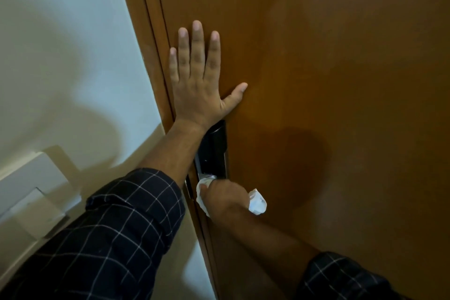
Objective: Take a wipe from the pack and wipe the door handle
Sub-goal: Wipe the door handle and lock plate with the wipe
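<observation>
My left hand (198, 83) lies flat on the brown wooden door (341, 80), fingers spread, just above the black lock plate (215, 151). Below that plate, my right hand (224, 198) is closed around a crumpled white wipe (257, 202). The wipe sticks out on both sides of the fist. The fist presses the wipe against the door handle, which is hidden under hand and wipe. The wipe pack is not in view.
The door frame (151, 39) runs along the door's left edge beside a pale wall (60, 44). A white box-shaped fixture (36, 192) sits on the wall at lower left.
</observation>
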The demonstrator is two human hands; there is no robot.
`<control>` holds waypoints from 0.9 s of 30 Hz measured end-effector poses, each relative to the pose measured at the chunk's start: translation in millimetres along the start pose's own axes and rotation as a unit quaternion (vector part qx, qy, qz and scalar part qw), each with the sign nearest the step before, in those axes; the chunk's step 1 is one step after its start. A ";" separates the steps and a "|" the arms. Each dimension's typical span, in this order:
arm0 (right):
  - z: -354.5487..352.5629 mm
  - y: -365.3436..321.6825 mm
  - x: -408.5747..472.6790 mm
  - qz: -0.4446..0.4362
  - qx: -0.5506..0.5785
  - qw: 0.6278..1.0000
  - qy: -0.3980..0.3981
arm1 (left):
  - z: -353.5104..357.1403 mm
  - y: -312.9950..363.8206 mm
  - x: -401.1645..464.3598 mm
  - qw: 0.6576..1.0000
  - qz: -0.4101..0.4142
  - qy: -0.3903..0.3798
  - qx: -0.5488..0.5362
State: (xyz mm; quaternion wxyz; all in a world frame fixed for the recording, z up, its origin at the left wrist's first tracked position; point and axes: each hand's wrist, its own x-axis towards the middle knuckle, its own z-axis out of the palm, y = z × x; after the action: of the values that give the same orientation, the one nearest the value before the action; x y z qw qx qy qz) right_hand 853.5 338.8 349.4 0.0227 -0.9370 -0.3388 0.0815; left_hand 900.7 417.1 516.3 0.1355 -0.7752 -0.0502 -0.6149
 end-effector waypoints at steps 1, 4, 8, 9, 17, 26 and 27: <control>2.2 0.7 -3.4 -0.004 -0.005 1.000 0.030 | 0.1 -1.0 -0.5 1.000 0.000 0.001 -0.001; 8.7 21.7 -30.2 -0.058 0.034 0.991 0.114 | -0.1 -2.2 -1.1 1.000 0.005 -0.001 -0.004; -4.3 76.6 -54.7 -0.250 -0.054 0.946 0.197 | -0.9 -3.1 -1.0 1.000 0.006 -0.005 -0.003; -8.1 86.9 -57.0 -0.282 -0.079 0.936 0.193 | -1.3 -2.8 -0.8 1.000 0.005 -0.005 -0.001; 0.3 44.7 -45.1 -0.103 -0.042 0.980 0.165 | 0.3 -0.1 0.0 1.000 0.003 0.008 0.009; 1.9 5.5 -15.0 -0.009 0.018 0.999 0.032 | 1.3 -1.9 -0.2 1.000 0.005 0.004 0.008; 0.2 7.7 -19.4 -0.022 0.005 0.999 0.044 | 1.5 -2.3 -0.2 1.000 0.005 0.006 0.009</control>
State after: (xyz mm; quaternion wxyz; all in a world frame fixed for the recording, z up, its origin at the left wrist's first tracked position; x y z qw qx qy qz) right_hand 843.7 320.5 351.1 0.0446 -0.9319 -0.3577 0.0413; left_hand 901.5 419.7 516.2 0.1456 -0.7707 -0.0508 -0.6183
